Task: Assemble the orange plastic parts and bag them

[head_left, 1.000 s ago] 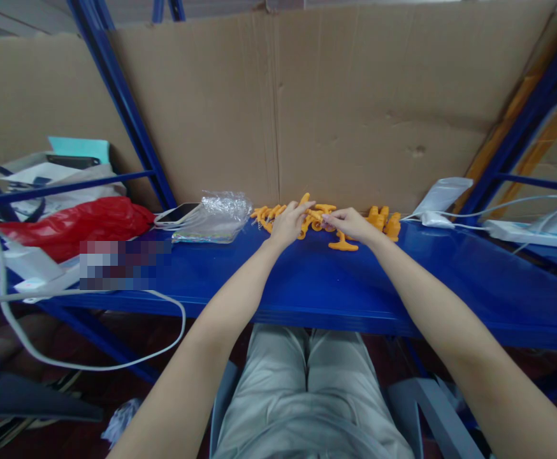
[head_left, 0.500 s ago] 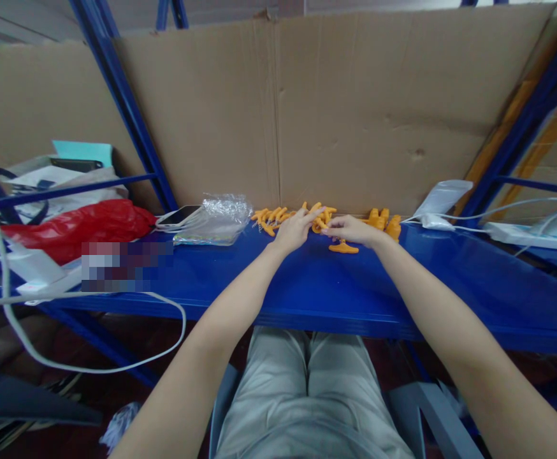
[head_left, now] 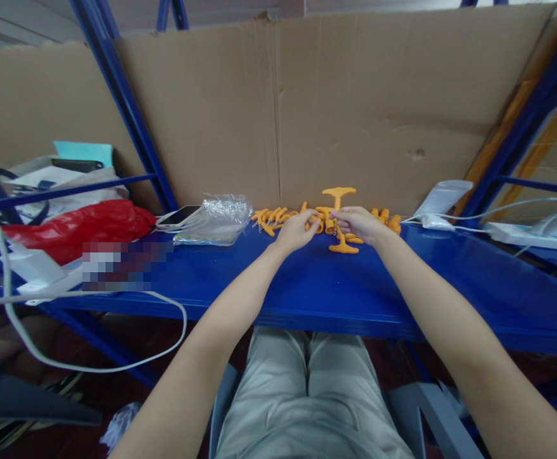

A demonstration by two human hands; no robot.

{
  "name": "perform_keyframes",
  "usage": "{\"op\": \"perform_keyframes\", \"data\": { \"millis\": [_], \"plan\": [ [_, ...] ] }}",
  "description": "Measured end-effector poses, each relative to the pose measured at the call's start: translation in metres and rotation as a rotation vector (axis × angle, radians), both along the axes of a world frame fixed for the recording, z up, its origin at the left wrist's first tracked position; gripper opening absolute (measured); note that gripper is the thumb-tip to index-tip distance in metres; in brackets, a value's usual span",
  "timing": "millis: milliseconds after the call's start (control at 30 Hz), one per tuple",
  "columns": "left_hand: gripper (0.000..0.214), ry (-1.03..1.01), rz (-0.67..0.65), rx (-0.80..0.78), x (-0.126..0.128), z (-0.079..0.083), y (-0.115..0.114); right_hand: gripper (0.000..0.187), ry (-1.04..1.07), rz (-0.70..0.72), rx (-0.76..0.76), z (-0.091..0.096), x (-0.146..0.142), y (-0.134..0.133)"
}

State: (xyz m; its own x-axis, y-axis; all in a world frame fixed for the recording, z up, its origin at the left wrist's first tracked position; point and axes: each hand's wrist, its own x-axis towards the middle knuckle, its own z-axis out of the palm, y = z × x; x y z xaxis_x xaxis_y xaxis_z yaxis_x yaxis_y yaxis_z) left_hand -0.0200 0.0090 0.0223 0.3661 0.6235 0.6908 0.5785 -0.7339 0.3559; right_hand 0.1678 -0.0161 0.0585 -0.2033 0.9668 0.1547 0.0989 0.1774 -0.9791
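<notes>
My right hand (head_left: pixel 359 223) has its grip clamped on an orange T-handle (head_left: pixel 338 191), crossbar up, over the blue counter (head_left: pixel 326 287). Left hand (head_left: pixel 296 232) is beside more orange pieces (head_left: pixel 269 218); can't tell if its grip is holding one.

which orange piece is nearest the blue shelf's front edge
The T-shaped handle lying on the person's side of the right hand; the other orange pieces all show farther from that edge.
</notes>
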Motion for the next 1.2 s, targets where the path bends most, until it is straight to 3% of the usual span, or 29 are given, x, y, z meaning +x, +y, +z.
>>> {"op": "perform_keyframes", "data": {
  "millis": [100, 333, 467, 567, 800, 900, 1067, 1200],
  "plan": [
    [0.027, 0.109, -0.053, -0.043, 0.005, 0.001, -0.005, 0.024, 0.048, -0.036, -0.007, 0.001, -0.001, 0.001],
    [0.016, 0.134, -0.115, -0.063, 0.013, 0.003, -0.012, 0.026, 0.022, -0.020, -0.003, -0.006, -0.007, 0.001],
    [0.015, 0.087, -0.163, -0.149, 0.014, 0.001, -0.011, 0.023, 0.016, -0.007, -0.008, -0.010, -0.008, 0.003],
    [0.015, 0.043, -0.188, -0.250, 0.014, 0.000, -0.010, 0.030, 0.034, -0.006, -0.005, -0.013, -0.008, 0.006],
    [0.015, -0.070, -0.150, -0.416, 0.019, -0.002, -0.008, 0.032, 0.086, -0.005, -0.070, -0.011, -0.012, 0.005],
    [0.014, -0.108, -0.072, -0.368, 0.015, -0.002, 0.000, 0.022, 0.105, 0.004, -0.092, -0.007, -0.013, 0.000],
    [0.011, -0.158, 0.195, -0.237, -0.011, -0.004, 0.023, 0.009, 0.112, -0.042, -0.054, -0.003, -0.014, -0.002],
    [0.015, -0.250, 0.335, -0.373, -0.031, -0.009, 0.039, 0.008, 0.065, -0.095, -0.010, -0.005, -0.012, 0.001]
  ]
}}
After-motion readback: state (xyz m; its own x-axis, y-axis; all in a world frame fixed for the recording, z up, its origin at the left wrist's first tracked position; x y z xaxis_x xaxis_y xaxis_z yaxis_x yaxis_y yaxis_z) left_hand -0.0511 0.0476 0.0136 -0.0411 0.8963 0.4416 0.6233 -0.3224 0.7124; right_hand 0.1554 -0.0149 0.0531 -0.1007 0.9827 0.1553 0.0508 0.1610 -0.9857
